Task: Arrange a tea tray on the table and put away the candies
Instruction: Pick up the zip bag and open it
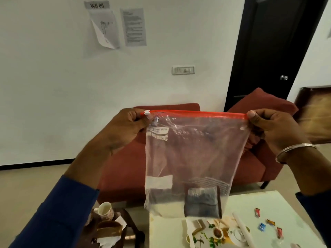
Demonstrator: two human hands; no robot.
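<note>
I hold a clear zip bag with a red zipper strip up in front of me, above the table. My left hand pinches the white slider at the bag's left top corner. My right hand pinches the right top corner. A dark wrapped item lies in the bag's bottom. Several wrapped candies in red, blue and orange lie loose on the white table at the lower right. A floral tray with a tea-cup picture lies on the table below the bag.
A low dark side table at the lower left carries a white mug, a brown holder and paper napkins. A red sofa with a cushion stands behind the table. A dark door is at the back right.
</note>
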